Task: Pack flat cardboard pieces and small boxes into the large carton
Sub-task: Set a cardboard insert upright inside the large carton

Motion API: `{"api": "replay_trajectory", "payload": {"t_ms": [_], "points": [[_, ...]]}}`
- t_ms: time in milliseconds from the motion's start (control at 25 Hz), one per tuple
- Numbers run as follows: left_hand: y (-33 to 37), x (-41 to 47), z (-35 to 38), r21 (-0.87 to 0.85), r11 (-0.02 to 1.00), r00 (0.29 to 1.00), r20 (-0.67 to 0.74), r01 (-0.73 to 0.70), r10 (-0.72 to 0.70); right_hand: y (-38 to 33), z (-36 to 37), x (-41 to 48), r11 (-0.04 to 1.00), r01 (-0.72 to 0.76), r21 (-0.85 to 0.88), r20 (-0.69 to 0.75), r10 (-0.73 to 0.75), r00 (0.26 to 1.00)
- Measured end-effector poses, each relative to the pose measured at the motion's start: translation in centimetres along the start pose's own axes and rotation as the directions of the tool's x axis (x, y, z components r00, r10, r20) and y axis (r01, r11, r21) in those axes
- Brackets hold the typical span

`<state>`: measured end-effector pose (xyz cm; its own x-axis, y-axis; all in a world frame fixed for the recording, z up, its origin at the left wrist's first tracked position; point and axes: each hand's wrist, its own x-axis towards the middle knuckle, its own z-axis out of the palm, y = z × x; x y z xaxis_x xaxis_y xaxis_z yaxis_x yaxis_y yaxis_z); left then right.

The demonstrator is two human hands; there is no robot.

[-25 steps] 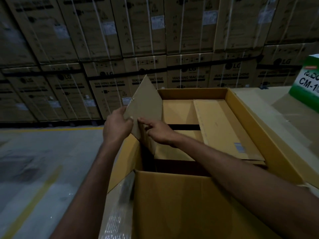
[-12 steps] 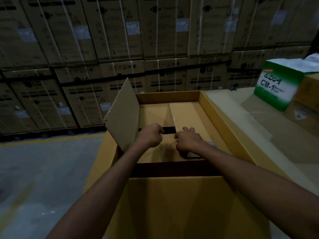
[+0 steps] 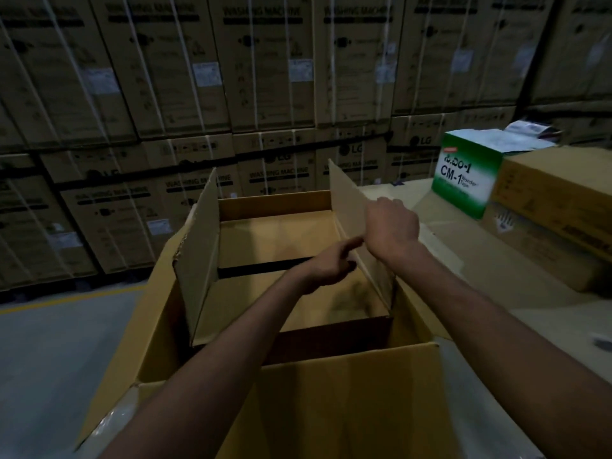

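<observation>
Right hand (image 3: 392, 226) first: on my screen it is up at the right side of the carton (image 3: 347, 385). Its fingers are curled over the top edge of the right sheet (image 3: 349, 207), a flat piece of cardboard. That sheet stands on edge just inside the carton's right wall, leaning a little.

The left hand (image 3: 331, 265) reaches across inside the carton, below and just beside the right wrist. Its forefinger is stretched out toward the sheet and the other fingers are loosely curled. I see nothing held in it, and I cannot tell whether the fingertip touches the cardboard.

Against the opposite wall the left sheet (image 3: 198, 260) also stands on edge, with no hand on it. Between the two sheets, flat pieces (image 3: 281, 233) lie inside the carton, with a dark gap running across them.

To the right of the carton, on a pale surface, sits a green and white box (image 3: 463, 183) marked CM-1. A brown box (image 3: 556, 193) is just beside it. Behind everything rises a wall of stacked cartons (image 3: 265, 77) printed WASHING MACHINE. On the left I see grey floor (image 3: 49, 359) with a yellow line.
</observation>
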<state>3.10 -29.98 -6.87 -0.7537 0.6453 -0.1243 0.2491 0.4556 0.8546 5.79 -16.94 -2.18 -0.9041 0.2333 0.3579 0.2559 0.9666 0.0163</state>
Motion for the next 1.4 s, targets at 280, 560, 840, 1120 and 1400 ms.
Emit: {"api": "replay_trajectory", "payload": {"t_ms": [280,560,840,1120,1400], "points": [[-1.6,1.0,-0.1,0.2,0.976,0.996,-0.037,0.088,-0.082,0.7,2.8,0.1,0.945,0.056,-0.323,0.029,-0.049,0.998],[-9.1,-3.3,-7.2,0.452,0.829,0.916,-0.367,0.33,-0.164,-3.5,9.6,2.5,0.945,0.312,-0.093,0.291,-0.274,0.917],[-9.7,-3.7,-5.4,0.779,0.572,0.96,-0.273,0.255,-0.057,-8.6,14.1,3.7,0.835,0.152,0.529,0.507,-0.454,0.733],[-7.5,-8.3,-6.8,0.608,0.695,0.889,-0.447,0.383,-0.099,-11.2,13.8,4.5,0.434,-0.119,0.893,0.36,-0.53,0.768],[-4.6,-10.5,-11.7,0.682,0.18,0.631,-0.728,0.709,0.269,-10.3,12.7,6.7,0.368,-0.063,0.928,0.244,-0.469,0.849]]}}
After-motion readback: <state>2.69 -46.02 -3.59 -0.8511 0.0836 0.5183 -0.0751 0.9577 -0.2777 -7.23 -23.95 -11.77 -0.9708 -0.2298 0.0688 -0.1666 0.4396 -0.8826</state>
